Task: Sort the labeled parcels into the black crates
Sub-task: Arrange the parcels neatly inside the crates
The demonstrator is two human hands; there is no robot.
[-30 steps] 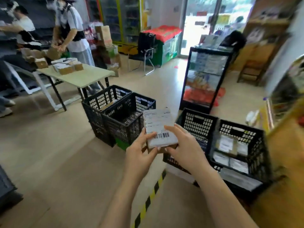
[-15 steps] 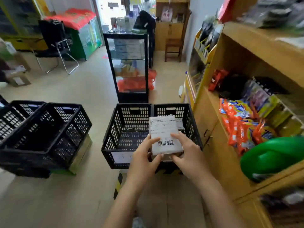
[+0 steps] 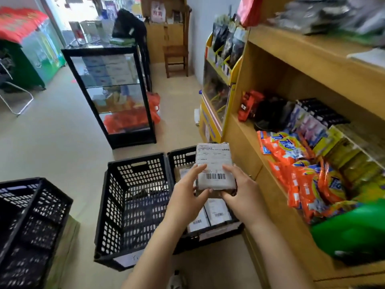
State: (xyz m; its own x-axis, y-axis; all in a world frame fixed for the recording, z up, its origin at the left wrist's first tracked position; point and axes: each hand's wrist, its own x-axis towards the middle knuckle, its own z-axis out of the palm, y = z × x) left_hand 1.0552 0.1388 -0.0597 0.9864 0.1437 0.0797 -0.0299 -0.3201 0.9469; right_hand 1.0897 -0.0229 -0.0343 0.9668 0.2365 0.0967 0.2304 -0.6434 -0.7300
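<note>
A: Status on parcel [image 3: 214, 165]?
B: Held in both hands, label up, barcode at near end. Left hand [image 3: 185, 197] wrapped on left edge, right hand [image 3: 242, 195] cupped under right edge, thumbs on top.
A: Position?
B: Above right crate [image 3: 181, 159], beside shelf [image 3: 270, 97]. Not touching crate.
A: Crate contents?
B: Right crate: labeled parcels [image 3: 208, 215] lying flat. Middle crate [image 3: 133, 197]: mostly bare, one dark item at bottom, too blurred to identify. Left crate [image 3: 29, 222]: contents unclear.
A: Surroundings?
B: Glass cabinet [image 3: 112, 90] behind crates, well apart
</note>
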